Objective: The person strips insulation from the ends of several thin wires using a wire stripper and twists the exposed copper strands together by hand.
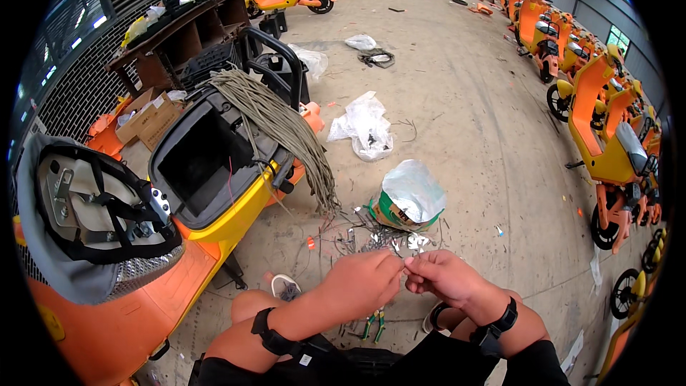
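My left hand (368, 277) and my right hand (444, 276) meet in front of me, fingertips almost touching. Both are closed in a pinch. Whatever lies between the fingertips is too small to make out. Beneath them on the floor lie pliers (374, 324) with green handles. Just beyond my hands, wire offcuts and small scraps (350, 237) are scattered on the concrete. A green bag with a silvery lining (412, 195) stands open among them. At my left, a long bundle of grey-brown cables (282, 125) is draped over the open seat compartment (204, 157) of a yellow and orange scooter.
The scooter's tipped-up grey seat (86, 221) is close on my left. White plastic bags (364, 127) lie farther out on the floor. Rows of orange and yellow scooters (597, 114) line the right side. A brown workbench (186, 36) and cardboard boxes (151, 120) stand at the left.
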Action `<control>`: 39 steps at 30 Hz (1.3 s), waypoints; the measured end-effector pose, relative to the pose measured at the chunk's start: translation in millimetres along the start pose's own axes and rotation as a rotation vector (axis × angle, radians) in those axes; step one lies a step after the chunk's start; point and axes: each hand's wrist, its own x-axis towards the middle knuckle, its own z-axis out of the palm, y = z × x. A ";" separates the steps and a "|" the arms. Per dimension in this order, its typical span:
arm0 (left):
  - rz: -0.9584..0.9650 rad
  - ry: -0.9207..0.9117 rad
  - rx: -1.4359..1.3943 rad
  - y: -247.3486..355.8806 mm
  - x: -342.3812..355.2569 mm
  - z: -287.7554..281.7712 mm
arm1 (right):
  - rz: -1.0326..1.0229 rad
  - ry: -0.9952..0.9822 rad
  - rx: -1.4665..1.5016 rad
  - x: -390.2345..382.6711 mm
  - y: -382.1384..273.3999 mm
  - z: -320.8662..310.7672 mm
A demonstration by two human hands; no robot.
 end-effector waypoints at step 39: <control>-0.018 -0.050 -0.008 -1.5 -5.6 5.6 | 0.001 0.017 -0.086 -1.7 -0.6 2.9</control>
